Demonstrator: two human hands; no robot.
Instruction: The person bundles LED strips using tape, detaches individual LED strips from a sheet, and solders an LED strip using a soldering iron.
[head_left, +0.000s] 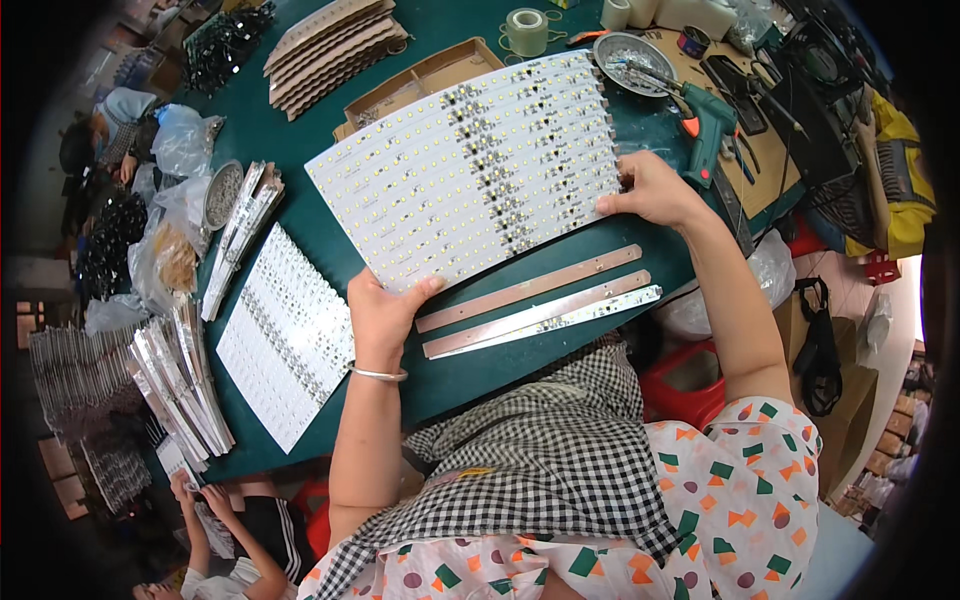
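A large white LED circuit-board panel (420, 190), made of several joined strips dotted with small yellow LEDs, is held tilted above the green table. My left hand (385, 308) grips its near left edge, thumb on top. At the right edge my right hand (655, 192) pinches the panel between thumb and fingers; the fingertips beneath are hidden. Just in front of the panel lie a bare copper-coloured strip (530, 288) and narrow white LED strips (600, 308). Another white LED panel (285, 340) rests flat to the left of my left hand.
Bundled strips (240, 235) and a small bowl (222, 195) lie left. Behind are a cardboard tray (425, 88), stacked brown strips (330, 50) and a tape roll (527, 33). A metal bowl (635, 62) and green glue gun (712, 130) stand right. Another person's hands (200, 492) are lower left.
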